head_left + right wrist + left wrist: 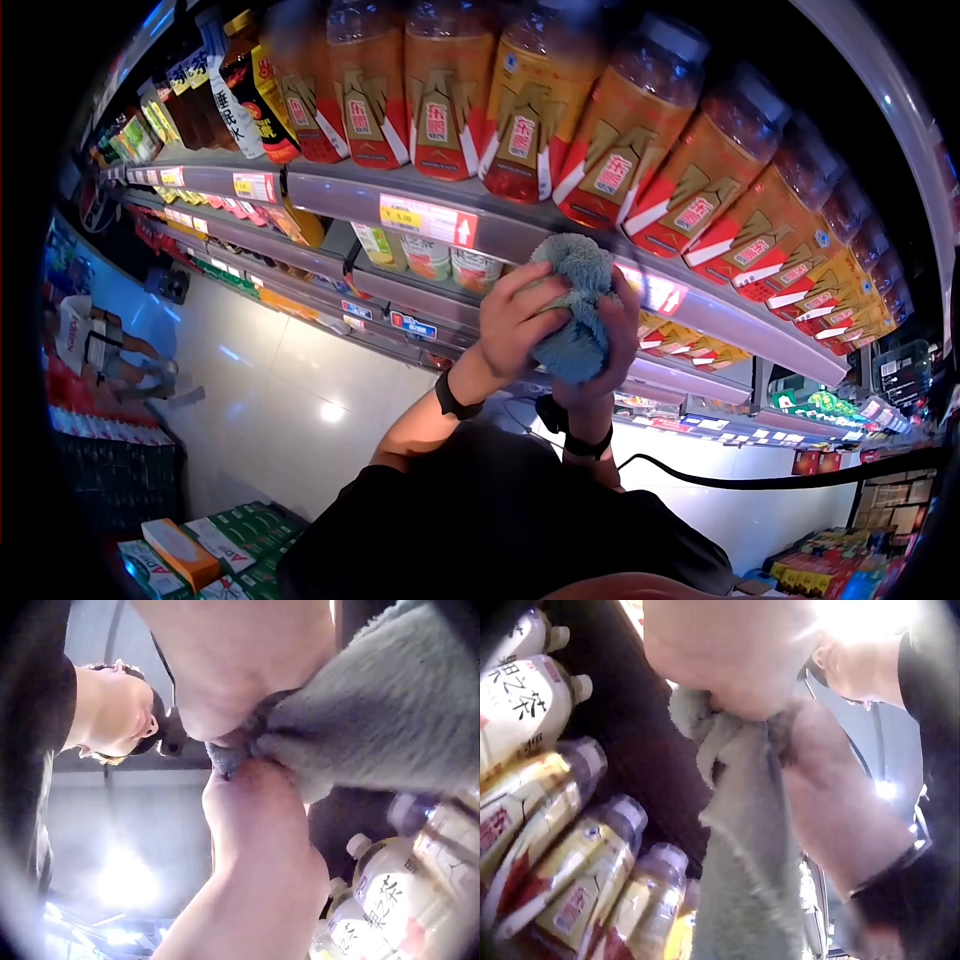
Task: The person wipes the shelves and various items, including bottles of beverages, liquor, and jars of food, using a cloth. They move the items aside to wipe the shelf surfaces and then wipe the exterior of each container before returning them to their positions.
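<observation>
Both hands hold a bunched blue-grey cloth (577, 300) in front of a store shelf, just below its price-tag rail (510, 238). My left hand (520, 318) grips it from the left, fingers bent over its front. On the other side my right hand (617, 335) has its fingers wrapped round it. In the left wrist view a loose length of the cloth (750, 855) trails from between the hands. The right wrist view shows the cloth (390, 712) pinched in tight folds where the hands meet.
Amber-drink bottles (450, 110) with red and gold labels line the upper shelf. Cans (427, 255) stand on the shelf below. A black cable (780, 478) runs off to the right. Green boxes (240, 540) are stacked at lower left; another person (95, 350) is in the aisle.
</observation>
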`<state>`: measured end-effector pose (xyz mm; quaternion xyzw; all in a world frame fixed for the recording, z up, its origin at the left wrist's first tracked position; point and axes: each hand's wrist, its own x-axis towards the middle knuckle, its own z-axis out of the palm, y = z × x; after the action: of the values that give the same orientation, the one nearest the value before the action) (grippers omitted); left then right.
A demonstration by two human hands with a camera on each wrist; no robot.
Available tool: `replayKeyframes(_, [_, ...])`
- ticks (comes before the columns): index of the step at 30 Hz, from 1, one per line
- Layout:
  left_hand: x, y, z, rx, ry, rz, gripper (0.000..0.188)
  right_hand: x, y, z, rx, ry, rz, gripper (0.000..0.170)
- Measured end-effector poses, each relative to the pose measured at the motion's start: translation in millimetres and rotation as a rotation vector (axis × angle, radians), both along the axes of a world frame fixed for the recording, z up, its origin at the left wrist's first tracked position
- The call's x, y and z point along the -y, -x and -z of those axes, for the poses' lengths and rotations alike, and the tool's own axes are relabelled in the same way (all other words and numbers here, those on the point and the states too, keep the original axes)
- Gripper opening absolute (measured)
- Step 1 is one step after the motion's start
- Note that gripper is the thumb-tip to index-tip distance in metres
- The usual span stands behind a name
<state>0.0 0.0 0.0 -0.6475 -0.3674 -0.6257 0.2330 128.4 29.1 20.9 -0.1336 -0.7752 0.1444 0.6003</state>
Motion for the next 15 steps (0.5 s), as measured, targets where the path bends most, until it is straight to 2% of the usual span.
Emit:
replayKeyframes(2, [-4,9,-9,-0.015,-0.068,-0.01,0.034,0,11,-9,-0.031,-0.101,-0.061,0.063])
replayKeyframes(6, [5,58,-43,-0.087,-0.033,0.052,0.034,-2,65,-22,-0.196,-0.066,-0.069,0.058])
replayKeyframes(8, [11,80,-51,-0.123,0.019,0.062,0.032,0,78,-56,-0.121,-0.061,-0.113,0.05])
replayKeyframes(11, [14,112,-49,-0.038,-0.058,0.02,0.033,10,107,-86,0.009,0.06,-0.105,0.037])
replayKeyframes(15, [4,146,-52,0.049,-0.292,-0.033,0.031,8,132,-110,-0.006,-0.157,0.048,0.038])
